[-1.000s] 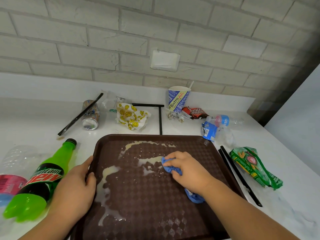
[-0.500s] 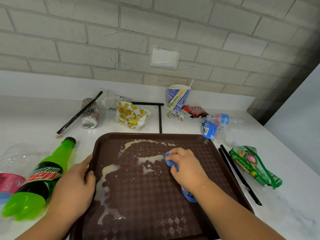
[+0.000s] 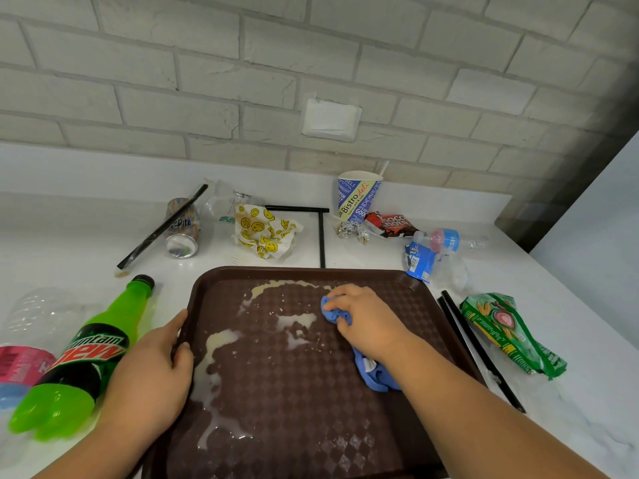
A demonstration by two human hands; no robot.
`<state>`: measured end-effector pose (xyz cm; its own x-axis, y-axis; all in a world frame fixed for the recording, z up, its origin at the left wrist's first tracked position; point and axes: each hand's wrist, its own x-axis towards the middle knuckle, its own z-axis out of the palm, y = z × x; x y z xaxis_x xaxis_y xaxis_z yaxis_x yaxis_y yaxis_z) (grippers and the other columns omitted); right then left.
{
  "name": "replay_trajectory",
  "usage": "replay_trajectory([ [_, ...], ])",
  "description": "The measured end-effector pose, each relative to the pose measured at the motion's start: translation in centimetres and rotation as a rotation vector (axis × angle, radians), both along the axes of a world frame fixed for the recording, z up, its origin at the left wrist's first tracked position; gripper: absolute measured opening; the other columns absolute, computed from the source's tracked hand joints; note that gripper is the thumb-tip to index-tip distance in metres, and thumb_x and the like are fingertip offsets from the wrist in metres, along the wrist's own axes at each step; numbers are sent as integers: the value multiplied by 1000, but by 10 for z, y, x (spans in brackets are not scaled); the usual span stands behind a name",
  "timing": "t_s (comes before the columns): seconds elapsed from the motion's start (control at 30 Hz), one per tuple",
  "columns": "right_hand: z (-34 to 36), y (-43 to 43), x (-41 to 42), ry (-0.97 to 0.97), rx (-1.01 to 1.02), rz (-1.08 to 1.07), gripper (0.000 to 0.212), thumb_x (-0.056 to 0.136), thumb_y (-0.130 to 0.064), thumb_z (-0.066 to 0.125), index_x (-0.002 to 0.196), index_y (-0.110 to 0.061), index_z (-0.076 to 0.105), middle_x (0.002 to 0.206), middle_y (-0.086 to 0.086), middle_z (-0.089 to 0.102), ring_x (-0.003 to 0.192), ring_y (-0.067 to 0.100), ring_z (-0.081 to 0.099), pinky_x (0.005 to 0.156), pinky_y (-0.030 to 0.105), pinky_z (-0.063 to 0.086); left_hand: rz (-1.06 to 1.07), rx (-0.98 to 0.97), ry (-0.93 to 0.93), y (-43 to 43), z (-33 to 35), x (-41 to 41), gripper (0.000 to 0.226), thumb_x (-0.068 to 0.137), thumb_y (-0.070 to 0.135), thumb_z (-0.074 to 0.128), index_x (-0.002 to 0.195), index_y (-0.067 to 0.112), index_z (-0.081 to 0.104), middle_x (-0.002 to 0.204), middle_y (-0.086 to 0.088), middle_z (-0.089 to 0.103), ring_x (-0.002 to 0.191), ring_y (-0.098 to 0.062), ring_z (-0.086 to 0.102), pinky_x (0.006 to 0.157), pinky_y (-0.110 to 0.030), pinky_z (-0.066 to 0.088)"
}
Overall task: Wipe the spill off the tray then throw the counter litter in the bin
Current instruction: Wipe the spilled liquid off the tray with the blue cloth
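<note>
A brown plastic tray (image 3: 297, 426) lies on the white counter in front of me. A milky white spill (image 3: 221, 344) streaks its left half and far edge. My right hand (image 3: 366, 319) presses a crumpled blue cloth (image 3: 333, 309) onto the tray's upper middle; the cloth's tail trails out under my wrist. My left hand (image 3: 152, 378) grips the tray's left rim. Litter rings the tray: a green Mountain Dew bottle (image 3: 86, 354), a crushed can (image 3: 181, 229), a smiley-print wrapper (image 3: 264, 233), a paper cup (image 3: 358, 195) and a green snack bag (image 3: 508, 333).
Black straws (image 3: 477, 347) lie along the tray's right edge, others behind it. A clear bottle with a pink label (image 3: 20, 347) is at far left, a small water bottle (image 3: 446, 240) and chocolate wrapper (image 3: 389, 224) at back right. A brick wall backs the counter. No bin is visible.
My right hand has slid the blue cloth away from me and slightly right, from the tray's middle toward its far edge. The left hand has kept its hold on the rim.
</note>
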<state>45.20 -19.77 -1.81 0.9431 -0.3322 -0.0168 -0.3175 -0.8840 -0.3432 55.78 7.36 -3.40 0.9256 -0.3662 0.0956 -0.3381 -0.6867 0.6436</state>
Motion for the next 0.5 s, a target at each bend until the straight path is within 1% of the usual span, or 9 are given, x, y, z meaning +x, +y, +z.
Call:
replay_trajectory([
  [0.07, -2, 8, 1, -21, -104, 12, 37, 92, -11, 50, 127, -21, 59, 140, -10, 43, 123, 19, 37, 105, 26, 36, -3, 2, -4, 0, 0, 0, 50, 90, 16, 49, 139, 24, 43, 123, -12, 60, 109, -31, 56, 80, -36, 43],
  [0.1, -4, 12, 0, -31, -108, 53, 37, 92, -10, 50, 126, -22, 59, 140, -11, 43, 123, 18, 36, 105, 25, 36, -5, 2, -5, 0, -1, 0, 50, 90, 16, 49, 139, 24, 43, 123, -12, 60, 109, -31, 56, 80, -36, 43],
  [0.2, -2, 11, -4, -17, 68, 184, 38, 88, -7, 55, 121, -24, 64, 134, -13, 49, 122, 9, 40, 107, 18, 30, -4, 4, -6, 1, -2, 1, 50, 90, 16, 49, 139, 25, 43, 123, -11, 60, 110, -31, 56, 79, -35, 43],
  [0.23, 0, 6, -6, -22, 144, 190, 38, 87, -4, 57, 118, -23, 66, 132, -12, 51, 121, 6, 43, 107, 17, 30, -3, 6, -7, 0, -2, 2, 50, 90, 16, 49, 139, 25, 43, 124, -11, 60, 110, -30, 56, 79, -35, 43],
  [0.27, 2, 0, -7, -77, 208, 161, 37, 85, -2, 59, 115, -21, 68, 130, -10, 54, 120, 6, 47, 108, 17, 32, -2, 10, -9, 0, -3, 2, 50, 90, 17, 48, 139, 25, 43, 125, -11, 60, 110, -30, 56, 79, -35, 43],
  [0.33, 1, -18, -8, -254, 246, -16, 36, 83, 1, 60, 113, -16, 69, 126, -5, 56, 117, 11, 52, 105, 18, 36, -1, 15, -9, 0, -4, 3, 50, 91, 17, 48, 139, 26, 43, 124, -11, 60, 110, -30, 56, 78, -35, 43],
  [0.37, -2, -29, -9, -288, 204, -128, 36, 84, 1, 59, 115, -14, 68, 127, -2, 54, 117, 15, 52, 102, 17, 36, 1, 14, -10, 0, -4, 3, 50, 90, 17, 48, 139, 25, 43, 123, -11, 60, 109, -30, 56, 76, -35, 42],
  [0.43, -11, -46, -8, -195, 30, -286, 39, 88, -5, 57, 125, -13, 60, 135, 1, 48, 121, 22, 47, 101, 19, 35, 2, 9, -7, 1, -4, 3, 50, 90, 17, 48, 139, 26, 43, 122, -11, 60, 109, -30, 56, 76, -35, 41],
  [0.5, -18, -49, -4, -88, -79, -237, 41, 90, -8, 54, 130, -15, 56, 140, 0, 43, 127, 24, 42, 107, 25, 36, 2, 6, -2, 1, -4, 2, 50, 90, 17, 49, 139, 26, 43, 123, -10, 60, 111, -30, 55, 80, -36, 43],
])
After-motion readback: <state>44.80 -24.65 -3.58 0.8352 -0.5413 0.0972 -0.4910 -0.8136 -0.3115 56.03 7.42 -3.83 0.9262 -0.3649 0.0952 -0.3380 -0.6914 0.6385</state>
